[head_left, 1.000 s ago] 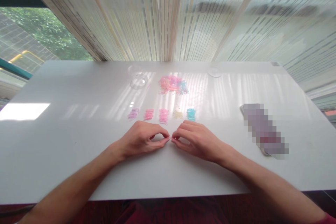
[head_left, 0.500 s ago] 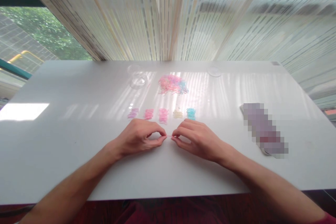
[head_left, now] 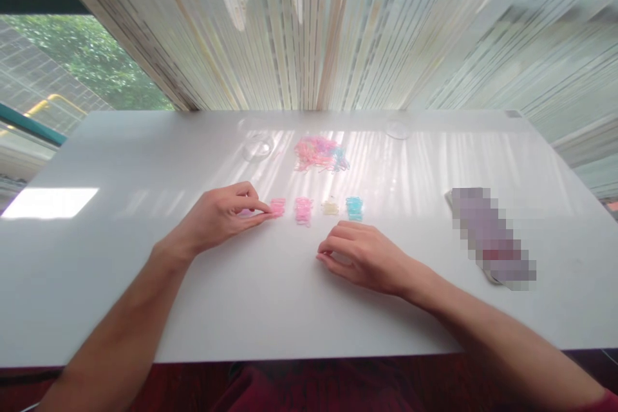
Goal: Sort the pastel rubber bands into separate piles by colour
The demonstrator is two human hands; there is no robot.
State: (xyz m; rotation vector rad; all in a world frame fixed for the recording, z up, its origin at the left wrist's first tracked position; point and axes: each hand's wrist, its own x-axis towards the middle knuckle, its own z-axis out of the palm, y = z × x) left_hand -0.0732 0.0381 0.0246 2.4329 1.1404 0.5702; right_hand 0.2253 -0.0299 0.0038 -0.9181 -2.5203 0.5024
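My left hand (head_left: 226, 214) is pinched at the row of coral-pink elastic bands (head_left: 277, 207), its fingertips touching the row's left end. Partly hidden behind its fingers is a group of purple bands (head_left: 246, 212). To the right lie separate groups of pink bands (head_left: 303, 211), pale yellow bands (head_left: 330, 207) and blue bands (head_left: 354, 207). My right hand (head_left: 360, 257) rests on the table in front of the yellow and blue groups, thumb and index finger closed together. Whether anything small sits between those fingertips is too fine to see.
A loose heap of mixed coloured bands (head_left: 321, 153) lies farther back on the white table (head_left: 232, 315). Clear round containers (head_left: 259, 147) stand left of it, and a clear round lid (head_left: 398, 131) lies to the right. A blurred phone-like object (head_left: 490, 235) is at the right.
My left hand has moved left and away from me, from beside my right fingertips to the coral-pink row. The thin pink strand between both hands no longer shows. My right hand has hardly moved.
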